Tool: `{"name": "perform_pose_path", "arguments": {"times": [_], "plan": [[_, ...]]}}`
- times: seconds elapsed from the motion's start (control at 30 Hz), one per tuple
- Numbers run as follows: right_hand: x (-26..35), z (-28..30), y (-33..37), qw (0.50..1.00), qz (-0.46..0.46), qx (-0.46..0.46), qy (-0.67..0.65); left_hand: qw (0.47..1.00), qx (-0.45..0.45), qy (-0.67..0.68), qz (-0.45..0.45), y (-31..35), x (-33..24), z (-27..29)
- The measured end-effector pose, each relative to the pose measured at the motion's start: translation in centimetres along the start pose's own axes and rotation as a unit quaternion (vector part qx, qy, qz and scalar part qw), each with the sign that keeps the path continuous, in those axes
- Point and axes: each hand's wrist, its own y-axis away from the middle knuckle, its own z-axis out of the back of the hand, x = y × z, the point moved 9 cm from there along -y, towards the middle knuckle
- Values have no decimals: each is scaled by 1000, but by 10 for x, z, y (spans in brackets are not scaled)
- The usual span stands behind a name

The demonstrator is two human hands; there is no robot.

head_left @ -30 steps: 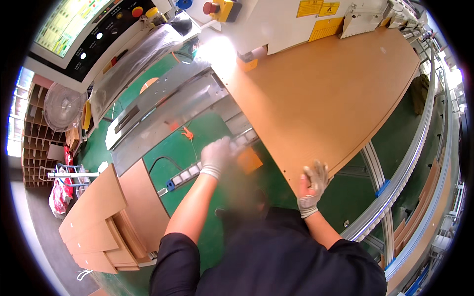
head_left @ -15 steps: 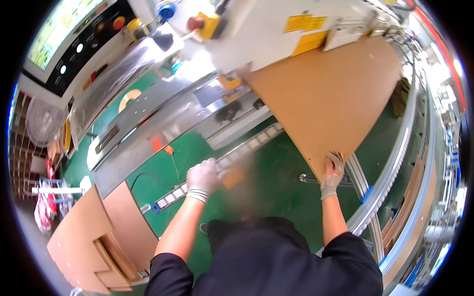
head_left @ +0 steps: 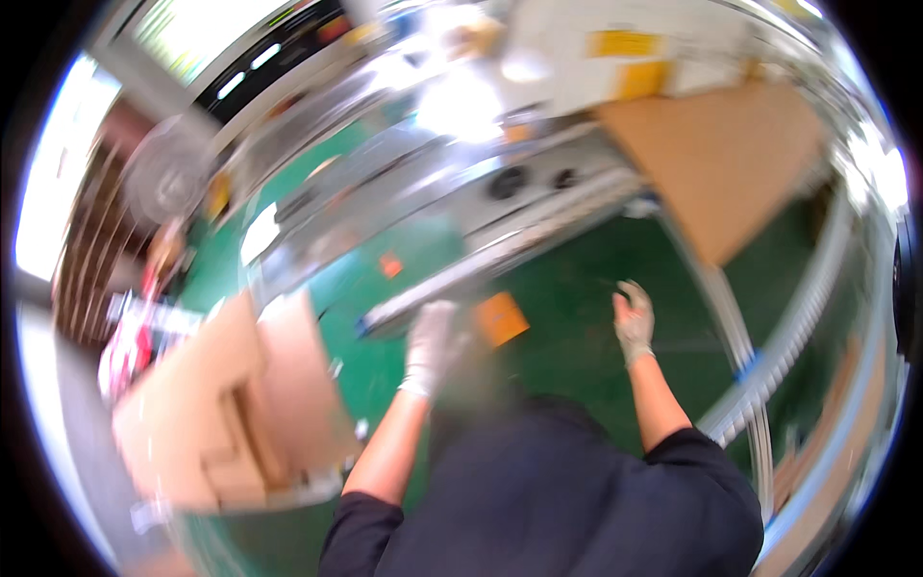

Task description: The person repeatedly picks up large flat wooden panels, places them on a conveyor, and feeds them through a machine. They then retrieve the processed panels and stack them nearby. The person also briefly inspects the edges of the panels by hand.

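My right hand [head_left: 633, 319], in a pale glove, hangs over the green floor with its fingers apart and nothing in them. Beyond it, up to the right, lies a large brown flat board [head_left: 726, 168]; a gap separates its near corner from the hand. My left hand [head_left: 433, 338], also gloved, is at the near side of a long roller rail [head_left: 500, 252]. Motion smears its fingers, and I cannot tell whether it touches the rail.
A metal machine bed [head_left: 385, 192] runs across the far left. Folded brown cardboard [head_left: 192, 394] stands at the lower left. An orange square [head_left: 502, 319] shows on the floor between my hands. A curved roller conveyor [head_left: 788, 356] passes on the right.
My right hand has let go of the board's near corner. The board now lies farther from me. The view has swung left, and my left hand has come off its earlier spot on the rail.
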Motion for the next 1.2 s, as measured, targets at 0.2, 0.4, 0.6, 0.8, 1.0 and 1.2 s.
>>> {"name": "perform_pose_path", "arguments": {"times": [0.2, 0.4, 0.6, 0.8, 1.0, 1.2], "plan": [[110, -108, 50, 924, -15, 178, -337, 894, -82, 261, 355, 241, 138, -43], [314, -126, 1, 896, 319, 195, -242, 474, -393, 553, 560, 402, 216, -82], [379, -221, 21, 888, 386, 249, 9, 366, -450, 693, 428, 332, 293, -47], [394, -231, 29, 895, 356, 264, 48, 300, -478, 750, 344, 258, 400, 2], [400, -231, 27, 902, 346, 246, 74, 215, -504, 795, 261, 205, 446, 89], [390, -236, 23, 906, 329, 252, 82, 217, -484, 807, 261, 214, 446, 89]]}}
